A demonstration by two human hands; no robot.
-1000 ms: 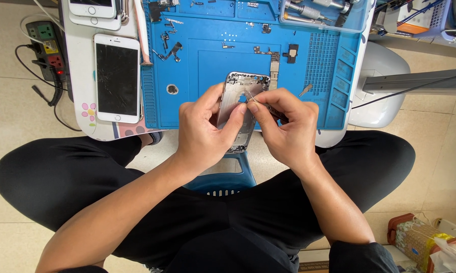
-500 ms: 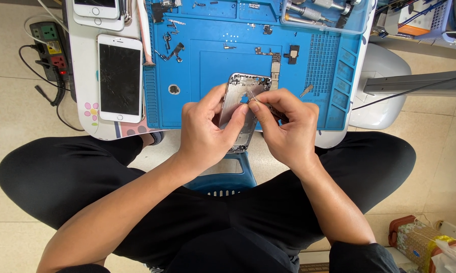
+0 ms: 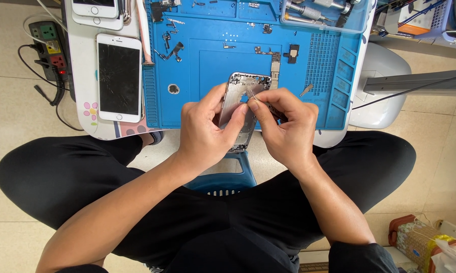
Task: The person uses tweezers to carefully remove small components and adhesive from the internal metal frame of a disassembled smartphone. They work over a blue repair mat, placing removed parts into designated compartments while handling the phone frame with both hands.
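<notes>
- Both hands meet over the front edge of the blue rubber work mat: my left hand is clamped round one bare silver metal phone housing, tilted up.
- My right hand pinches thin metal tweezers, tips inside the housing.
- I count two white phones left of the mat, one cracked.
- One clear tray holds metal tools.

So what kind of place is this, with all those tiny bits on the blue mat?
Most likely a small phone repair spot. A blue repair mat holds loose screws and parts, a white phone with a cracked screen lies beside it, and the left hand and right hand work on an opened metal phone shell.
</notes>
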